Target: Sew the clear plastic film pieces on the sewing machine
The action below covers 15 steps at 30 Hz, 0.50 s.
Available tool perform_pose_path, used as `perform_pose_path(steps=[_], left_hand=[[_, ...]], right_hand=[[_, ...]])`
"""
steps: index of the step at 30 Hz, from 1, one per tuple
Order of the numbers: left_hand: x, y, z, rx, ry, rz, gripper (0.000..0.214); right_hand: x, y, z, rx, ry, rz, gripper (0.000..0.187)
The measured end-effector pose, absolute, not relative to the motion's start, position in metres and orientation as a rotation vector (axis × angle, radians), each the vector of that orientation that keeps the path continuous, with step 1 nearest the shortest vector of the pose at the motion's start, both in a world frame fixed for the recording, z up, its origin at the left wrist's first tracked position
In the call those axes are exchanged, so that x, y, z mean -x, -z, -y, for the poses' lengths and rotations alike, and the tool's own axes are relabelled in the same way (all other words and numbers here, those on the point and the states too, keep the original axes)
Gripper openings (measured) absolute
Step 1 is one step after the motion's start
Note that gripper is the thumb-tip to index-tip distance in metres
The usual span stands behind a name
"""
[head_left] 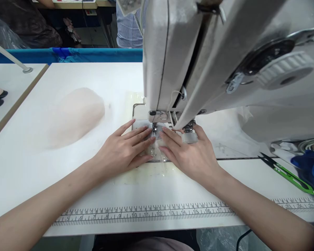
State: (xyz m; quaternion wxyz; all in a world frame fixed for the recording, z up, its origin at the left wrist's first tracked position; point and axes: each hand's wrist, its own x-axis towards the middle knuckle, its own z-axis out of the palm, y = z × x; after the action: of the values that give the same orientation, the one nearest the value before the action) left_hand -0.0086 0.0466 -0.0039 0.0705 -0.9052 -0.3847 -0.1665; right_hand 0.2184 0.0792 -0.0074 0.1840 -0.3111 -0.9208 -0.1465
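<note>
My left hand (128,148) lies flat on the sewing machine's bed, its fingers spread and pointing right towards the presser foot (154,128). From the other side my right hand (189,150) rests palm down, fingertips close to the foot; some of its fingers are partly hidden by the machine head (172,62). Between the two hands a strip of clear, shiny, thin material (159,155) runs from the foot towards me. Its full outline is hard to make out. Neither hand grips anything that I can see.
Green-handled thread snips (290,176) lie at the right, beside blue cloth (310,167). A printed ruler (146,213) follows the table's front edge. A blue fabric trough (102,55) borders the back. Beyond it are people, one in a striped shirt (128,28).
</note>
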Motion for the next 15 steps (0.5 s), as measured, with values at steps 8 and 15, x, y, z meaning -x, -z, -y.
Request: perform_pose_path(steps=[8,15], left_hand=[[0.0087,0.0077,-0.0465,2.722,0.560,1.148,0.041],[0.0086,0.0081,-0.0467,2.710,0.545,1.169,0.041]], right_hand=[[-0.2189,0.0085,-0.0787,0.888,0.410,2.605,0.028],[-0.2195,0.0098,-0.0782,0.878,0.368,2.599,0.027]])
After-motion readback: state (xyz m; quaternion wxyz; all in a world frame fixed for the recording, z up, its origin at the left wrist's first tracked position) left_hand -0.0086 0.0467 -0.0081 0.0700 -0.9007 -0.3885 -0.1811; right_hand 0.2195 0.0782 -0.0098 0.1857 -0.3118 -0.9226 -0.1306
